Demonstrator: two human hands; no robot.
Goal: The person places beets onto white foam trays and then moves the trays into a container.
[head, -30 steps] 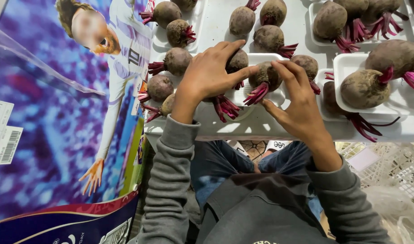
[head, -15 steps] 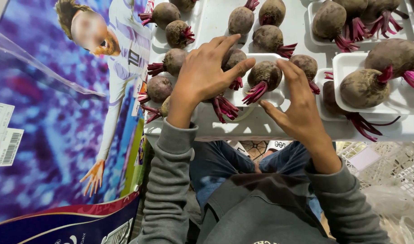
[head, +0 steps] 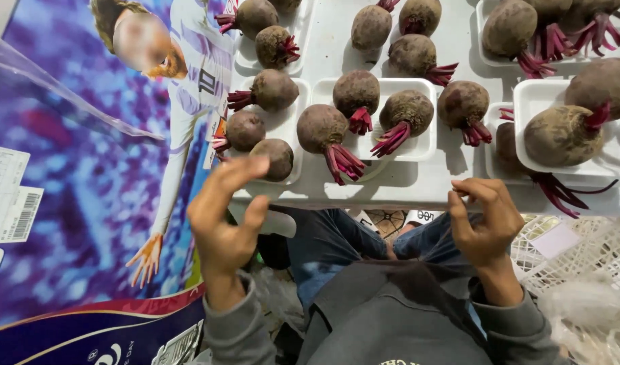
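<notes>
Several brown beets with red stems lie on white foam trays on a white table. The middle tray (head: 428, 145) carries two beets (head: 356, 93) (head: 407, 111), and a third beet (head: 321, 128) rests at its left edge. My left hand (head: 223, 220) hovers below the table's front edge with its fingers spread and nothing in it, closest to a small beet (head: 276, 157) on the left tray (head: 298, 122). My right hand (head: 484, 220) is also held off the table, its fingers curled in, and nothing shows in its grip.
A large purple printed carton (head: 73, 203) with a pictured figure stands at the left. A white mesh basket (head: 580, 250) and clear plastic sit at the lower right. More trays of beets (head: 560, 135) fill the right and far side of the table.
Both hands have pulled back from the beets on the middle tray toward my body. They now hang below the table edge, touching no beet.
</notes>
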